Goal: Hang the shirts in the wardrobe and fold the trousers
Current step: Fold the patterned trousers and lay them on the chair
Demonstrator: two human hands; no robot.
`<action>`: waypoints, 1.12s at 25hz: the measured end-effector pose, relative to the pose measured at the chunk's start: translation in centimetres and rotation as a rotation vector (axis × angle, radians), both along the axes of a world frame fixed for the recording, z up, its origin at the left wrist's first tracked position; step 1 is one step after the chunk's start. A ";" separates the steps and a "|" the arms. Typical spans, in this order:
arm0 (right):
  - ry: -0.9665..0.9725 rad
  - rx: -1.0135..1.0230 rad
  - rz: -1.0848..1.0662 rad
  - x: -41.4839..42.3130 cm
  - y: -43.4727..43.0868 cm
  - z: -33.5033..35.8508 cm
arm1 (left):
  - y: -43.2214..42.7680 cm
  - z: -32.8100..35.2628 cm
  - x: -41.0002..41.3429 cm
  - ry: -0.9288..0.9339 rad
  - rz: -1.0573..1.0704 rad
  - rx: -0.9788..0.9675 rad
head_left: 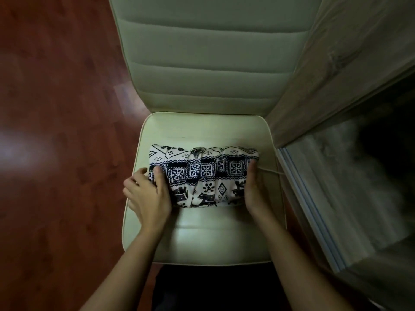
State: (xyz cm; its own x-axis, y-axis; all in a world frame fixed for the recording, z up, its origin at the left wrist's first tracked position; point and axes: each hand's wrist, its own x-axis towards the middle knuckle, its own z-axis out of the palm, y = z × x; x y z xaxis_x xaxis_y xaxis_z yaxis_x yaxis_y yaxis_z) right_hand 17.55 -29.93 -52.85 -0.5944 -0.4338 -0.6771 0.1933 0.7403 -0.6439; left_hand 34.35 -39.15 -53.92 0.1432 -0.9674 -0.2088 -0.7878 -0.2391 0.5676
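Both forearms reach in from six o'clock. Folded patterned trousers (203,177) lie mid-seat on the cream chair (202,232), soft, light, floppy. Left hand (147,194) and right hand (253,191) clasp its nine and three o'clock ends, fingers (158,176) curled on cloth; lift from both ends together.

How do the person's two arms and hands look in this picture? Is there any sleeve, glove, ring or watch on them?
Both forearms are bare up to the lower edge of the picture; no sleeve shows. The left hand and the right hand wear no gloves. No watch, bracelet or ring shows on the visible parts. The light is dim, so small details such as the nails cannot be told.
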 end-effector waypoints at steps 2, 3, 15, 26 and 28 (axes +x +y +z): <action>0.124 0.025 0.007 0.5 -0.9 -0.2 | -0.6 -0.3 -0.9 -0.042 -0.042 0.074; 0.199 0.008 -0.006 0.7 -1.1 -0.4 | -0.8 -0.6 -0.9 -0.024 -0.077 0.053; 0.630 -0.163 -0.180 -2.8 0.8 -3.0 | -5.1 -1.0 0.9 0.076 -0.160 -0.145; 0.750 0.130 0.291 -6.5 -1.1 -3.1 | -10.5 -1.1 -0.9 -0.506 -0.800 -0.218; 0.793 0.130 0.308 -6.9 -1.1 -2.8 | -10.7 -1.1 -1.6 -0.553 -0.805 -0.213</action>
State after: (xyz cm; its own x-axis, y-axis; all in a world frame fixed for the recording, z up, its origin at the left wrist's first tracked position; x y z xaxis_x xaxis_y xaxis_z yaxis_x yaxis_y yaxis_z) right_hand 10.67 -31.00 -55.68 -0.7811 -0.6015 -0.1674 -0.4995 0.7629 -0.4105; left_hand 32.72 -49.88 -55.04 -0.5469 -0.8284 -0.1214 -0.8366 0.5463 0.0414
